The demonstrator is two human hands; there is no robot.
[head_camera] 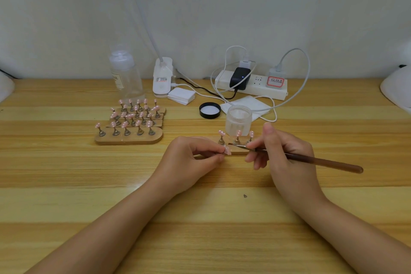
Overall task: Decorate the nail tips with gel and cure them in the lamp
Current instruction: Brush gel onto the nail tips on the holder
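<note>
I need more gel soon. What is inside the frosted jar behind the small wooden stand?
The frosted jar stands open, its black lid lying apart to its left. The cloudy wall hides the contents, so the level cannot be judged.

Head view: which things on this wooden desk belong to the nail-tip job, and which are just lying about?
In use:
left hand pinching pink nail tip
right hand holding brown wooden brush
open frosted gel jar
wooden stand of pink tips

Lying about:
clear plastic bottle
white power strip
stack of white pads
</note>
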